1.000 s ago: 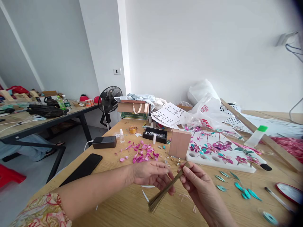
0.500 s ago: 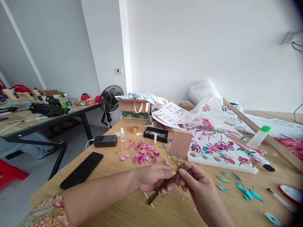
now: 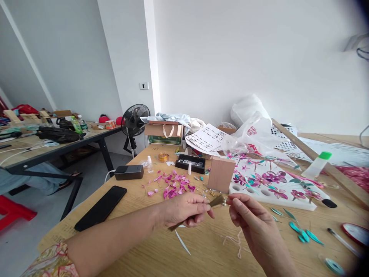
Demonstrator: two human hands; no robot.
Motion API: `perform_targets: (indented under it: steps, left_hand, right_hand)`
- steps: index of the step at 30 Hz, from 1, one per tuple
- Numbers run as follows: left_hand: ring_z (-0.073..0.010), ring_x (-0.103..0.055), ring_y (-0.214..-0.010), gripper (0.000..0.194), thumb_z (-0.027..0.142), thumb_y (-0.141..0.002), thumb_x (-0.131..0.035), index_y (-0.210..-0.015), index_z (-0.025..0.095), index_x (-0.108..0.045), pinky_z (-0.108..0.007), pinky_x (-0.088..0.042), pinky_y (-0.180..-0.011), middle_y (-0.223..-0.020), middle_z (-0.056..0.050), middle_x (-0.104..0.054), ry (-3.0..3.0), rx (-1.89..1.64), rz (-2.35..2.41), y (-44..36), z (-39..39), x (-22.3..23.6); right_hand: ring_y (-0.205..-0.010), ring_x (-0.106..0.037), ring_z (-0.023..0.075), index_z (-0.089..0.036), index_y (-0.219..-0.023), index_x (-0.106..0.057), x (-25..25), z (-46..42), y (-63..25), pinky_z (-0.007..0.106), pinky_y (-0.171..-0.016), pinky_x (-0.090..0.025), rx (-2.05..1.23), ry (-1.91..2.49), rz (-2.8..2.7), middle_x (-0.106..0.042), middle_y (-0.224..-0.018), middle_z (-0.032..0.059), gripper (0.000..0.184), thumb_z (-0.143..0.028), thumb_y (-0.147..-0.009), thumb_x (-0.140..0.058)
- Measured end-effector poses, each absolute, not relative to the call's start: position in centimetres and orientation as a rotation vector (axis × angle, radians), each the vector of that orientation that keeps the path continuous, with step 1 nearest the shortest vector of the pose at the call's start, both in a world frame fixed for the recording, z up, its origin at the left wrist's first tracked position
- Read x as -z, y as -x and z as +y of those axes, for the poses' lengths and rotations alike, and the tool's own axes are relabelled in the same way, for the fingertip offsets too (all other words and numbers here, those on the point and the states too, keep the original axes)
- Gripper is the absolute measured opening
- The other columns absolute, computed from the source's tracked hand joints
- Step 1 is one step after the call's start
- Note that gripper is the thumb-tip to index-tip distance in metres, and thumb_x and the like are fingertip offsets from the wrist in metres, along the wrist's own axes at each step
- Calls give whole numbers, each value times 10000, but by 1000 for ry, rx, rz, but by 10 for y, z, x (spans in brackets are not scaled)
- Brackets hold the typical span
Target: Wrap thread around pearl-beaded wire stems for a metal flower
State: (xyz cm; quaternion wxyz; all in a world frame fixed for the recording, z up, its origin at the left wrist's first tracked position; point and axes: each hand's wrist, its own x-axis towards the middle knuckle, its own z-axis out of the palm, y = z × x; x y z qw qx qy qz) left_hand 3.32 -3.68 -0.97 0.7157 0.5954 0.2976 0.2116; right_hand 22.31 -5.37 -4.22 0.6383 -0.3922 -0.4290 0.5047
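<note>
Lying through the curled left hand (image 3: 188, 211): bundle of thin olive-brown strands (image 3: 215, 201), gripped mid-length, long axis 8 to 2 o'clock, flared end at 2. Right hand (image 3: 252, 221) at 3 o'clock, nearer the flared tip; thumb and index tips appear pressed together just beside it. Cannot tell whether a strand is pinched between them. Beyond the flared end: upright pinkish-brown wooden block (image 3: 221, 175) at 12, white slab with round holes (image 3: 305, 206) at 2 to 3, loose magenta petals (image 3: 178, 185) at 10. Room to move lies toward 6, over light-brown wooden tabletop (image 3: 207, 256), between slim white strip (image 3: 182, 243) at 7 and pale pink threads (image 3: 239, 244) at 5.
</note>
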Motion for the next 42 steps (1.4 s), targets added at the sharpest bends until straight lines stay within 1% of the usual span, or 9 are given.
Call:
perform_targets:
  steps: [4,8,11,14,21,24,29,34,42]
  left_hand:
    - [-25,-336,-419,285,407,-804,-485,-858,136,-554,-181,-222,-402,-547,60,-412,-1426,-452,731,-33,-37,6]
    - [-25,-342,-421,318,432,-803,-477,-874,134,-561,-178,-238,-407,-548,61,-413,-1465,-430,763,-34,-36,6]
    - [-25,-348,-424,335,445,-801,-473,-881,134,-568,-174,-247,-408,-556,59,-417,-1483,-409,777,-34,-35,6]
    - [-25,-354,-429,345,452,-798,-473,-888,135,-574,-170,-251,-405,-566,55,-420,-1491,-389,784,-34,-36,5]
    - [-26,-341,-428,347,450,-791,-484,-887,130,-577,-179,-226,-397,-570,54,-412,-1436,-392,746,-33,-37,7]
    - [-25,-338,-425,336,443,-791,-489,-887,132,-573,-184,-209,-396,-569,56,-413,-1405,-396,728,-32,-36,9]
    - [-21,-334,-413,316,431,-795,-493,-882,135,-565,-189,-184,-385,-557,59,-410,-1364,-397,708,-30,-35,12]
    - [-16,-334,-414,319,427,-794,-500,-878,126,-565,-189,-188,-391,-558,61,-416,-1327,-393,703,-32,-35,15]
    - [-20,-332,-399,295,408,-799,-494,-867,130,-564,-189,-177,-373,-540,63,-413,-1323,-394,692,-31,-35,17]
  right_hand:
    - [-449,-404,90,-176,-738,-643,40,-53,-221,198,-386,-299,-1127,920,-1008,-511,-495,-16,258,-384,-611,-728]
    - [-436,-395,91,-171,-691,-624,41,-53,-220,200,-387,-299,-1113,939,-1049,-479,-448,-29,253,-391,-613,-724]
    - [-439,-397,88,-174,-698,-606,44,-52,-221,196,-392,-300,-1112,939,-1075,-481,-453,-33,251,-394,-635,-710]
    - [-448,-398,84,-182,-698,-571,47,-52,-222,191,-409,-308,-1115,955,-1136,-475,-463,-42,246,-409,-690,-666]
    - [-451,-378,82,-192,-694,-493,44,-53,-223,192,-425,-308,-1096,978,-1241,-462,-472,-48,269,-436,-785,-557]
    - [-453,-378,83,-195,-692,-487,44,-54,-223,194,-427,-305,-1077,982,-1222,-463,-475,-48,262,-429,-794,-547]
    - [-472,-380,87,-203,-804,-531,49,-52,-225,195,-438,-313,-1085,955,-1193,-448,-489,-57,213,-405,-768,-587]
    - [-457,-369,90,-190,-715,-534,50,-51,-223,206,-427,-311,-1047,983,-1235,-430,-469,-52,246,-422,-730,-618]
    - [-472,-351,87,-214,-708,-467,52,-50,-226,203,-456,-289,-1035,1007,-1300,-416,-485,-62,259,-442,-828,-490]
